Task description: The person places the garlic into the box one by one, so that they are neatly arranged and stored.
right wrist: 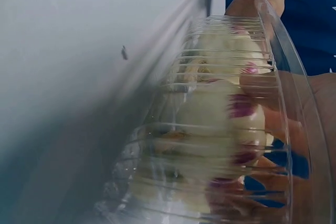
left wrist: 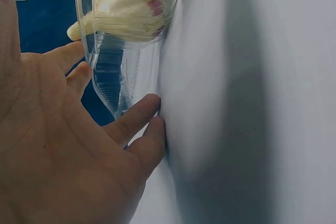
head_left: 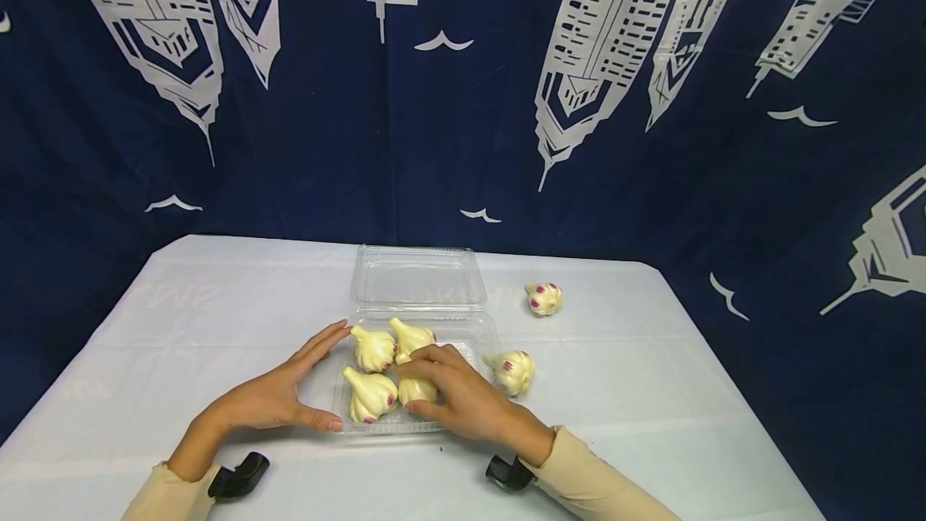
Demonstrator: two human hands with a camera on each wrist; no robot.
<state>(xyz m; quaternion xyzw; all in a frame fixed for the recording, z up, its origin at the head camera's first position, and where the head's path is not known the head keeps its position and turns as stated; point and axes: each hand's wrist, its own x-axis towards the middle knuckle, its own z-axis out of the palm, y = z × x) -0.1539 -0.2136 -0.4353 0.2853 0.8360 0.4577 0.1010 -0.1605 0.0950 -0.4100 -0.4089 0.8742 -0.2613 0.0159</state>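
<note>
A clear plastic clamshell container [head_left: 463, 336] lies with its lid [head_left: 419, 280] folded back, and several garlic bulbs [head_left: 372, 396] sit in its base. My right hand [head_left: 463, 394] reaches in from the right, fingers and thumb curled round a garlic bulb [head_left: 417, 390] at the front middle. Through the ribbed wall [right wrist: 294, 124] in the right wrist view, bulbs [right wrist: 210, 114] and fingers behind them show. My left hand [head_left: 278, 392] spreads along the container's left side, thumb by the front corner and fingertips at the rim; its grip is empty.
Two more garlic bulbs lie on the white-covered table [head_left: 615, 392] to the right: one bulb [head_left: 514, 372] beside the container, another bulb [head_left: 544, 298] farther back. A dark blue curtain [head_left: 325, 143] with white building prints hangs behind the table.
</note>
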